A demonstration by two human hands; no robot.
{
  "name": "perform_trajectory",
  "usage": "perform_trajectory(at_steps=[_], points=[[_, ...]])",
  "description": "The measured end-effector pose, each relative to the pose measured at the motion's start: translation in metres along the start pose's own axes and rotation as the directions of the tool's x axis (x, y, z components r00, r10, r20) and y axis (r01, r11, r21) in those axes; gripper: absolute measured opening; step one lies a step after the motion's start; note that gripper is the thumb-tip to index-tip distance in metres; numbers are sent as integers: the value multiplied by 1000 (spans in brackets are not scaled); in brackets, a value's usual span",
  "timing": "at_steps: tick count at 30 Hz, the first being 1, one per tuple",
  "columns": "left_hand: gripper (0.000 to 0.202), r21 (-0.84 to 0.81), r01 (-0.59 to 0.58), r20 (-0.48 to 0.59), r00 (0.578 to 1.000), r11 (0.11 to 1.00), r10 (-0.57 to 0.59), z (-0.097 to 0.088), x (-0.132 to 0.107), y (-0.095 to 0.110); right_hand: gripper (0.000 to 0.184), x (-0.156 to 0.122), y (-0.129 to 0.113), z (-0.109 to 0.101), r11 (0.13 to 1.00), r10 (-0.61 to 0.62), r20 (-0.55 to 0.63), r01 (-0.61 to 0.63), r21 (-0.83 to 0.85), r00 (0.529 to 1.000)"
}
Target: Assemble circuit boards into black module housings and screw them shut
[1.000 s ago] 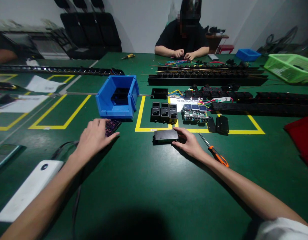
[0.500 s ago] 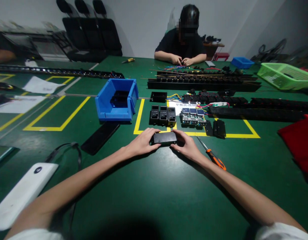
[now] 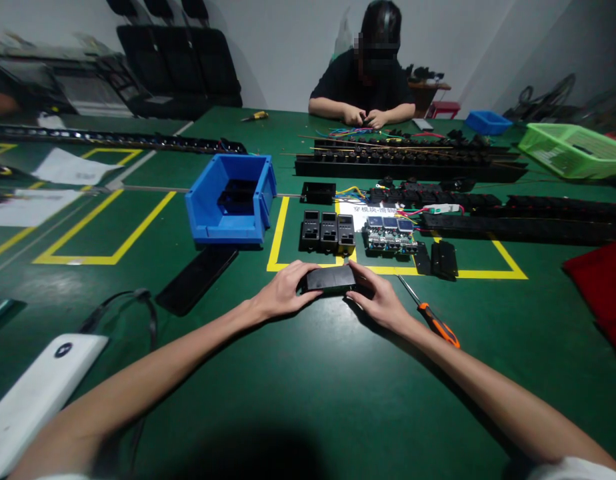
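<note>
Both hands grip a small black plastic box (image 3: pixel 330 280) just above the green table (image 3: pixel 308 373). My left hand (image 3: pixel 289 290) pinches its left end, thumb at the near side and fingers behind. On the right end, my right hand (image 3: pixel 374 293) is closed the same way. Beyond the box stand several black plastic housings (image 3: pixel 329 231) in a row. To their right lie circuit boards with small screens (image 3: pixel 391 235) and flat black plates (image 3: pixel 443 259). A screwdriver with an orange and black handle (image 3: pixel 438 325) rests right of my right hand.
A blue bin (image 3: pixel 228 230) with dark parts stands at left, a black phone (image 3: pixel 197 280) before it. A white power bank (image 3: pixel 43 393) with a cable lies near my left forearm. Long black rails (image 3: pixel 408 167) stretch across the back, before a seated co-worker (image 3: pixel 361 87). Red cloth (image 3: pixel 601 293) lies at right.
The black box tilts slightly in my hands, its left end a little nearer me. Both hands stay on it. The view has shifted slightly.
</note>
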State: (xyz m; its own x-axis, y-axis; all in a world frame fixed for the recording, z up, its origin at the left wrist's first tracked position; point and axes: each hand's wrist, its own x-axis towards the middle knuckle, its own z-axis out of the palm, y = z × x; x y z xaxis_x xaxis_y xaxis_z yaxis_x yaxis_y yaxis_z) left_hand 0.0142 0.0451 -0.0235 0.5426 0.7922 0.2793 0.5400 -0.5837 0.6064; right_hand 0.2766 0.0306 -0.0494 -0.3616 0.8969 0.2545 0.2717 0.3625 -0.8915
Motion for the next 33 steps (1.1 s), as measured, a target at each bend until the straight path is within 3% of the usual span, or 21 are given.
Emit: perform_trajectory(at_steps=[11,22,33], points=[[47,-283,235,36,971,930,-235,5,-2,4,58,3,-14,-4,981,117,15,-118,154,993],[54,-411,220,53,974,885,-218,10,-2,3,52,5,-14,-3,976,98,-12,-94,194,995],[50,-459,187,-8,977,869,-215,16,-5,3,54,4,-19,-5,982,87,3,-86,170,996]])
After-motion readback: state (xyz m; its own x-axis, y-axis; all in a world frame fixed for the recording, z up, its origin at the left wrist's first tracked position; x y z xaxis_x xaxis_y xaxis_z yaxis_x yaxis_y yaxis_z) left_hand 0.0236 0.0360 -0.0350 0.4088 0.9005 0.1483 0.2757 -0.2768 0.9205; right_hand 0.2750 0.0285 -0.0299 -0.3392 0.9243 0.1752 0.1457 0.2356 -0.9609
